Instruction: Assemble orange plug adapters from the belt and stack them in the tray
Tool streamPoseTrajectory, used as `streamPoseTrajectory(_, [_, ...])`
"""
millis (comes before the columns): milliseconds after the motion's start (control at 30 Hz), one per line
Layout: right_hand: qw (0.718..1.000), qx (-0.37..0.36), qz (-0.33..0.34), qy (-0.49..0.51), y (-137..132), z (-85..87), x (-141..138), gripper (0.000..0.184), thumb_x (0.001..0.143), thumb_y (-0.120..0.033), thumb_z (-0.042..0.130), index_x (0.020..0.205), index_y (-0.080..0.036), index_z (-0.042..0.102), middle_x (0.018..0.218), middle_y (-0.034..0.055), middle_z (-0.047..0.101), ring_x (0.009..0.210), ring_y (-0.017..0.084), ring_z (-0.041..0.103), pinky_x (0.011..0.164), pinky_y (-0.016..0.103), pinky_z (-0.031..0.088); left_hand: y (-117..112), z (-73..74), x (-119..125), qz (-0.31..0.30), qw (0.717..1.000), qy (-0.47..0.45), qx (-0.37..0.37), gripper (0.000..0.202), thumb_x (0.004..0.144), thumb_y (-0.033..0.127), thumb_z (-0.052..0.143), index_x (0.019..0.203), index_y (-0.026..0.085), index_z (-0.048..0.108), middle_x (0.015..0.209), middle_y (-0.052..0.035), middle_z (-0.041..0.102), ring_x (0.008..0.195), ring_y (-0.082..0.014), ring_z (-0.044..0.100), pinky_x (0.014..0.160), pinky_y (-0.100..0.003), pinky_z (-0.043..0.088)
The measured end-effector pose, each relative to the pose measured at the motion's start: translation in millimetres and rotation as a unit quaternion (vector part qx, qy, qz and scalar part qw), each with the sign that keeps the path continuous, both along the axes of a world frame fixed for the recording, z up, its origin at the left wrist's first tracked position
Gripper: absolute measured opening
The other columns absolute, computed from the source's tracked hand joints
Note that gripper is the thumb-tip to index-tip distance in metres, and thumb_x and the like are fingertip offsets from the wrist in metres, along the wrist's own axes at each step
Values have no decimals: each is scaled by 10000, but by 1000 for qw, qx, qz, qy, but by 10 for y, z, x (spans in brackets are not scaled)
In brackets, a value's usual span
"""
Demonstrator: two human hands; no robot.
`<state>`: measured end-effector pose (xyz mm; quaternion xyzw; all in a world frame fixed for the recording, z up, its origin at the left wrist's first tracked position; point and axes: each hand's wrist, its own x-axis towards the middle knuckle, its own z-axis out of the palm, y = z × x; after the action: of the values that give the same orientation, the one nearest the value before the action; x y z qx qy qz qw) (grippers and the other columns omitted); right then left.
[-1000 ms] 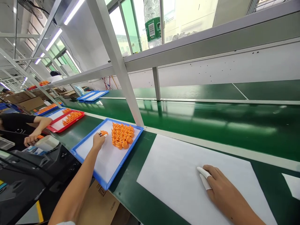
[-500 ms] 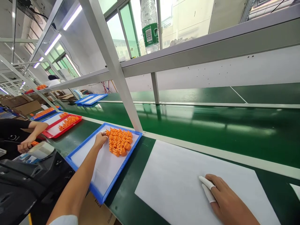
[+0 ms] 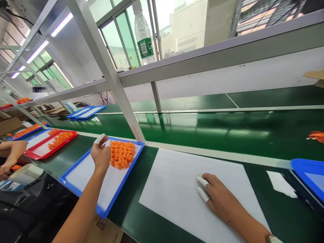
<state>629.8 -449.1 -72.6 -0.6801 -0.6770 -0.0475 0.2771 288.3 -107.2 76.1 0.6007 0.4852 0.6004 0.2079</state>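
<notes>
Desk (image 3: 152, 219) of dark green, seen from the wearer's head, with a blue tray (image 3: 102, 211) on the wearer's left and a white sheet (image 3: 172, 175) on the right. Orange pieces (image 3: 123, 154) stand close together in the far right part of the tray; white liner shows over the remainder. Judged from this layout, the work is partway along: one portion of the tray is filled, and the larger portion is left. The left hand (image 3: 101, 153) is raised over the tray, just beside the cluster, its fingers loosely curled with a narrow gap at the thumb (no piece is visible between them; whether they touch the cluster cannot be told). The right hand (image 3: 217, 194) lies over the sheet, thumb and forefinger somewhat apart and holding nothing visible; both digits wear white finger covers (image 3: 202, 181). Farther left are a red tray (image 3: 37, 156) with more such pieces and, near it, a co-worker's hand (image 3: 6, 167) beside something orange. At the right edge appear a second blue tray (image 3: 307, 164) (cut off by the view) and a paper scrap (image 3: 280, 184).
</notes>
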Motion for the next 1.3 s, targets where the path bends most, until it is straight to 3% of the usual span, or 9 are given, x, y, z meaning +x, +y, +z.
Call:
streamPoseTrajectory(67, [1000, -17, 1, 1, -19, 134, -55, 122, 875, -124, 499, 830, -195, 586, 1171, 150, 583, 1035, 305, 600, 808, 482, 591, -464, -27, 342, -80, 995, 35, 53, 491, 920, 271, 598, 1397, 207, 498, 1319, -101, 621, 1240, -229, 601, 1100, -410, 481])
streamPoseTrajectory(167, [999, -37, 3, -3, -54, 262, -106, 112, 938, -236, 538, 991, -179, 619, 1198, 154, 576, 1017, 301, 598, 840, 512, 582, -1145, -227, 836, -182, 971, 135, 72, 445, 935, 285, 598, 1372, 240, 526, 1304, -101, 614, 1123, -228, 647, 1034, -428, 527])
streamPoseTrajectory(267, [999, -49, 15, -3, -89, 314, -133, 201, 941, -268, 563, 1107, -168, 613, 1245, 165, 567, 1061, 316, 588, 891, 538, 563, -1645, -566, 1235, -328, 892, 272, 150, 471, 934, 234, 592, 1396, 231, 498, 1352, -139, 564, 1260, -273, 570, 1072, -492, 499])
streamPoseTrajectory(400, [998, -47, 48, 7, -112, 344, -155, 325, 914, -263, 607, 1219, -153, 582, 1314, 177, 552, 1179, 344, 544, 975, 556, 526, -1955, -973, 1532, -460, 772, 402, 172, 508, 961, 209, 542, 1447, 173, 401, 1520, -203, 434, 1473, -327, 363, 1127, -586, 433])
streamPoseTrajectory(533, [997, -51, 61, 9, -100, 380, -178, 346, 904, -257, 623, 1230, -149, 583, 1329, 179, 569, 1204, 351, 530, 995, 575, 509, -1931, -1088, 1593, -478, 715, 487, 152, 323, 999, 259, 509, 1310, 174, 525, 1565, -175, 414, 1517, -349, 269, 1130, -611, 417])
streamPoseTrajectory(733, [997, -55, 58, -1, -75, 396, -221, 250, 902, -265, 625, 1123, -148, 642, 1296, 195, 595, 1126, 363, 557, 912, 587, 532, -1727, -979, 1592, -514, 690, 486, 153, 542, 990, 275, 552, 1493, 204, 367, 1570, -150, 428, 1523, -302, 262, 1164, -555, 408])
streamPoseTrajectory(833, [997, -56, 55, 10, -75, 385, -222, 168, 891, -267, 639, 1020, -162, 657, 1306, 185, 591, 1109, 356, 561, 899, 575, 538, -1705, -1012, 1602, -515, 692, 480, 159, 567, 983, 267, 562, 1509, 212, 358, 1570, -138, 434, 1525, -292, 257, 1165, -540, 414])
streamPoseTrajectory(1133, [998, -33, 50, 14, -60, 310, -214, 191, 866, -214, 642, 1048, -157, 658, 1289, 190, 611, 1129, 367, 562, 903, 578, 543, -1806, -1135, 1550, -480, 735, 422, 227, 315, 964, 140, 517, 1267, 183, 594, 1394, -161, 606, 1427, -314, 452, 1078, -544, 513])
streamPoseTrajectory(1300, [998, -37, 52, 15, -62, 267, -209, 156, 863, -192, 632, 1016, -169, 657, 1314, 188, 595, 1141, 376, 555, 891, 591, 545, -1852, -1136, 1507, -519, 749, 353, 211, 434, 826, -22, 465, 1161, 188, 641, 1315, -144, 639, 1316, -294, 555, 1037, -547, 540])
